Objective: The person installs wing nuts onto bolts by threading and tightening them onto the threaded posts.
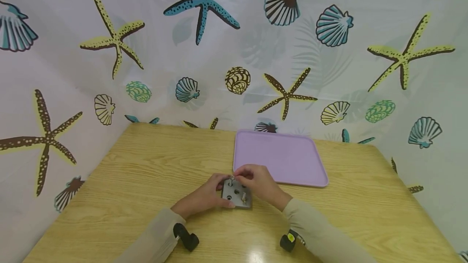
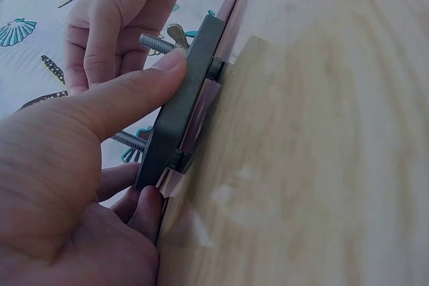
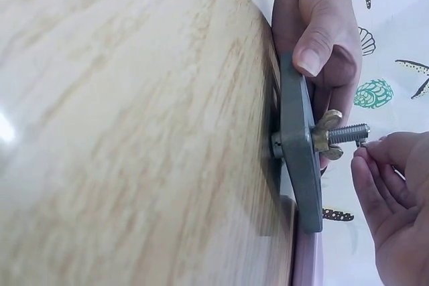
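A grey metal plate (image 1: 234, 203) with several round holes lies near the middle of the table. My left hand (image 1: 206, 198) grips its left side, thumb on the near edge and fingers along the far side. Two threaded bolts stand up through the plate; a brass wing nut (image 3: 327, 137) sits on the bolt (image 3: 348, 133) at the near right. Over the far-left bolt (image 2: 131, 140), my right hand (image 1: 261, 184) pinches a small metal piece (image 3: 362, 143) between thumb and fingertips. Those fingers mostly hide the piece. Bolt heads (image 2: 214, 68) show under the plate.
A lilac tray (image 1: 281, 155) lies behind the plate, toward the back right of the wooden table (image 1: 164, 161). A curtain (image 1: 219, 52) printed with starfish and shells hangs around the back and sides. Black wrist mounts (image 1: 186, 237) are strapped over both sleeves.
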### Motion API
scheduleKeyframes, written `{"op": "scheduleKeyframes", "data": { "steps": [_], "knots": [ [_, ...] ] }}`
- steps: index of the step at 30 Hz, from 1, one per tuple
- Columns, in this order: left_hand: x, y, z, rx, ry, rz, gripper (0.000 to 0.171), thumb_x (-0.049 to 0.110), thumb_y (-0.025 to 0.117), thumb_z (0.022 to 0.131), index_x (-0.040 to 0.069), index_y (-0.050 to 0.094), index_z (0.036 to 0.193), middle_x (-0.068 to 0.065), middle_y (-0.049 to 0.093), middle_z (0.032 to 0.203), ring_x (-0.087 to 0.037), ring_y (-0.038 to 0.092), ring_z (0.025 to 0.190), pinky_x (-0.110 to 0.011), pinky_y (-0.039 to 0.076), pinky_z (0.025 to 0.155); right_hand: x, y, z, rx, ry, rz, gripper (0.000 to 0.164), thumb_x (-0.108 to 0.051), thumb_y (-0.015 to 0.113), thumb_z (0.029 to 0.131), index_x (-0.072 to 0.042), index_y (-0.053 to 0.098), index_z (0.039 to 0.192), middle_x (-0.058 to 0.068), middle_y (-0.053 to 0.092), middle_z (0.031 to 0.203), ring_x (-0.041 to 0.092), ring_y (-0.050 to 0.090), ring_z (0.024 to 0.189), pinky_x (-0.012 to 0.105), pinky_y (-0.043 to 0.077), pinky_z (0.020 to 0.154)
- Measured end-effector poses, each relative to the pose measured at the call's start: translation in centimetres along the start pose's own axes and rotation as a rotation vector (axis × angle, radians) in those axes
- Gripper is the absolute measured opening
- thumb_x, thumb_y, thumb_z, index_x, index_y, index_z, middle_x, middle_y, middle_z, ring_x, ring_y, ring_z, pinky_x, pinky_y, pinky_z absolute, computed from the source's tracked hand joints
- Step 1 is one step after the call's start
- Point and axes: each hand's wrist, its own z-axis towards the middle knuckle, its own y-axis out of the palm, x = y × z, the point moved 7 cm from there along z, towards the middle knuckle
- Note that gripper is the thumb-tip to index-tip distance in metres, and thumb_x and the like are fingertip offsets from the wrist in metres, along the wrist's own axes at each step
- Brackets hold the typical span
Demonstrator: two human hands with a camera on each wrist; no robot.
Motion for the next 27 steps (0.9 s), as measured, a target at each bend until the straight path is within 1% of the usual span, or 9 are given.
{"op": "scheduleKeyframes", "data": {
  "steps": [3,7,10,14,18,23,27],
  "knots": [
    [0.05,-0.03,0.0,0.001,-0.007,0.008,0.09,0.045,0.08,0.068,0.018,0.034,0.14,-0.001,0.032,0.134,-0.019,0.039,0.12,-0.037,0.036,0.1,0.22,0.17,0.03,-0.013,0.003,0.005,0.007,-0.008,0.066,0.086,-0.006,0.07,0.093,-0.001,0.068,0.089,0.009,0.063,0.08,0.024,0.053,0.07],
    [0.15,0.03,0.05,-0.007,0.005,0.008,0.087,0.043,0.08,0.069,0.017,0.035,0.139,-0.001,0.032,0.135,-0.019,0.039,0.121,-0.037,0.034,0.103,0.29,0.35,0.04,-0.025,-0.004,-0.004,0.008,-0.007,0.066,0.086,-0.007,0.07,0.093,-0.001,0.068,0.09,0.009,0.063,0.082,0.023,0.053,0.072],
    [0.19,0.11,0.07,-0.009,0.005,0.007,0.086,0.043,0.08,0.069,0.016,0.036,0.138,-0.001,0.033,0.134,-0.019,0.039,0.121,-0.037,0.034,0.103,0.16,0.38,0.06,-0.03,-0.024,-0.037,0.008,-0.007,0.065,0.087,-0.006,0.07,0.094,-0.001,0.068,0.091,0.008,0.062,0.081,0.022,0.052,0.071],
    [0.11,0.18,0.11,-0.007,-0.004,0.012,0.087,0.045,0.08,0.068,0.018,0.036,0.138,0.0,0.033,0.133,-0.019,0.039,0.121,-0.037,0.035,0.102,-0.35,0.34,-0.01,-0.041,-0.075,-0.087,0.009,-0.006,0.064,0.087,-0.005,0.07,0.094,0.0,0.067,0.091,0.008,0.062,0.082,0.022,0.052,0.071],
    [0.08,0.17,0.13,-0.003,-0.007,0.014,0.087,0.046,0.08,0.067,0.019,0.037,0.138,0.001,0.033,0.133,-0.02,0.039,0.122,-0.037,0.035,0.102,-0.68,0.13,-0.16,-0.039,-0.09,-0.123,0.008,-0.005,0.065,0.087,-0.005,0.07,0.093,0.0,0.067,0.091,0.008,0.062,0.083,0.021,0.052,0.072],
    [0.03,0.15,0.09,-0.002,-0.011,0.017,0.087,0.046,0.08,0.067,0.019,0.037,0.138,0.0,0.033,0.134,-0.021,0.039,0.123,-0.037,0.035,0.102,-0.59,0.29,-0.21,-0.062,-0.097,-0.142,0.009,-0.004,0.066,0.086,-0.005,0.07,0.093,0.0,0.067,0.092,0.009,0.062,0.086,0.019,0.051,0.074],
    [0.0,0.2,0.07,-0.005,-0.006,0.016,0.088,0.046,0.08,0.067,0.018,0.037,0.138,-0.001,0.033,0.134,-0.022,0.038,0.123,-0.037,0.035,0.102,-0.64,0.44,-0.26,-0.08,-0.115,-0.133,0.01,-0.003,0.065,0.086,-0.005,0.07,0.095,0.0,0.067,0.094,0.009,0.062,0.088,0.019,0.051,0.075]
  ]
}}
